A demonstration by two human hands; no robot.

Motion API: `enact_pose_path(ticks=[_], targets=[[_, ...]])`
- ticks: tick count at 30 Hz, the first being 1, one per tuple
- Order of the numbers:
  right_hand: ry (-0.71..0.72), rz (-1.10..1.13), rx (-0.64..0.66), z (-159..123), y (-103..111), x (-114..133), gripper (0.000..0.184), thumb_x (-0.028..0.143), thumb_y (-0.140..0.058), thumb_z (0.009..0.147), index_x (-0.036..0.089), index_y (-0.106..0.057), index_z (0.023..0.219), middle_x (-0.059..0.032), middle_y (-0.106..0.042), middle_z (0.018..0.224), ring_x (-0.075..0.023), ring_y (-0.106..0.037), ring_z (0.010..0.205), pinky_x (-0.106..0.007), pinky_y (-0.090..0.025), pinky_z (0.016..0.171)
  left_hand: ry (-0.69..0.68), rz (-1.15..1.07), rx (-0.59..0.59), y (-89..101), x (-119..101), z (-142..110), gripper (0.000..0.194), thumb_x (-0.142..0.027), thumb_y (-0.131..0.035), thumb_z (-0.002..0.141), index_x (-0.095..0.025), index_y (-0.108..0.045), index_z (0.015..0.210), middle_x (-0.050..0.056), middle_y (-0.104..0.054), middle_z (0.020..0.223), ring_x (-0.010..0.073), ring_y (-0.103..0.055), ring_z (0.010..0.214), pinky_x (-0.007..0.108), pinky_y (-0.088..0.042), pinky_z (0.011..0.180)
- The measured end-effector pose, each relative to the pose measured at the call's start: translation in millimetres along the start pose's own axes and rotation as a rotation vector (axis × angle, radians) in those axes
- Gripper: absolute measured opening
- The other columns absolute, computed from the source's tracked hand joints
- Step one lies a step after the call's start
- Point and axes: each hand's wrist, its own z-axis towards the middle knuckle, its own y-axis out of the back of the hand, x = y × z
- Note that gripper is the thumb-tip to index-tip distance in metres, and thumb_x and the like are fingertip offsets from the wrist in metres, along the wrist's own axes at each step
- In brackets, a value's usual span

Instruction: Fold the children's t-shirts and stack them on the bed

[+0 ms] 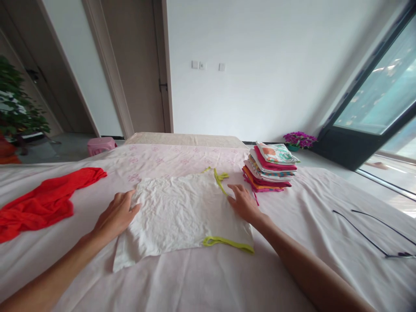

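A white sleeveless top with yellow-green trim lies spread on the sheet in front of me, its cloth wrinkled on the left half. My left hand rests at the top's left edge, thumb apart from the fingers. On the other side, my right hand is over the trimmed end, fingers stretched toward the far strap and thumb apart. Neither hand visibly grips the cloth. Just beyond my right hand stands a stack of folded clothes in white, pink and orange.
Red cloth lies crumpled on the left of the bed sheet. Black-framed glasses are at the right. Past the bed are a pink stool, purple flowers and a leafy plant.
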Motion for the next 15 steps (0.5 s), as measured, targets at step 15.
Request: enact_pose_path(ticks=[15], targets=[[0.018, -0.048, 0.083, -31, 9, -12, 0.037, 0.025, -0.046, 0.095, 0.018, -0.061, 0.128, -0.0112, -0.061, 0.116, -0.0195, -0.064, 0.097, -0.027, -0.043, 0.084, -0.126, -0.211, 0.100, 5.2, 23, -69, 0.054, -0.029, -0.049, 0.077, -0.020, -0.054, 0.130, 0.009, -0.063, 0.117, 0.0241, -0.060, 0.116, 0.037, -0.047, 0.102]])
